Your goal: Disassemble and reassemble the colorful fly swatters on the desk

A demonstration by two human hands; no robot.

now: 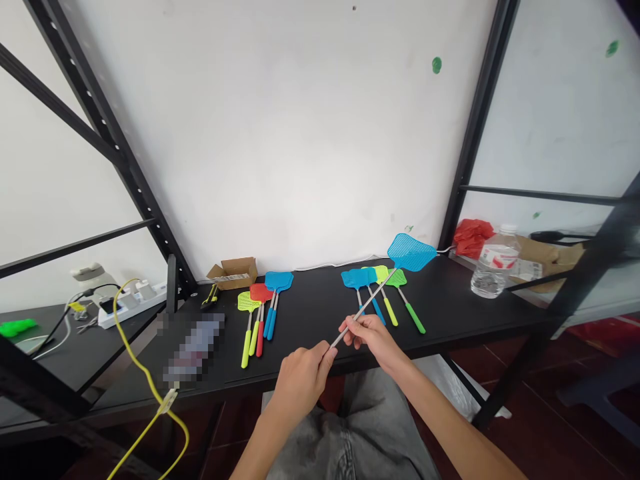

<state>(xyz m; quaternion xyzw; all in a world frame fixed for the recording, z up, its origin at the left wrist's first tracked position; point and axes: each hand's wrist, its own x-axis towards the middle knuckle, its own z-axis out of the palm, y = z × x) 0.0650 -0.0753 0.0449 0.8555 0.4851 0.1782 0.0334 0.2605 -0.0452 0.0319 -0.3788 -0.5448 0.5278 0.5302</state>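
A blue fly swatter (411, 253) with an extended metal rod is raised aslant over the front of the table, its mesh head up to the right. My left hand (301, 377) is closed around its lower end, which the fingers hide. Further up the rod, my right hand (371, 337) pinches it between thumb and fingers. Beyond my hands lie a red swatter (261, 292), yellow-green swatters (248, 302) and blue swatters (279, 281) on the left. Another bunch on the right has blue swatters (353, 278), a yellow-green swatter (391, 311) and a green swatter (415, 318).
An open cardboard box (237, 275) and a yellow-black cutter (211, 297) sit at the back left. A blurred-out device (195, 348) with a yellow cable (145, 373) lies nearer. A water bottle (495, 263) stands right, by a black rack post (473, 127).
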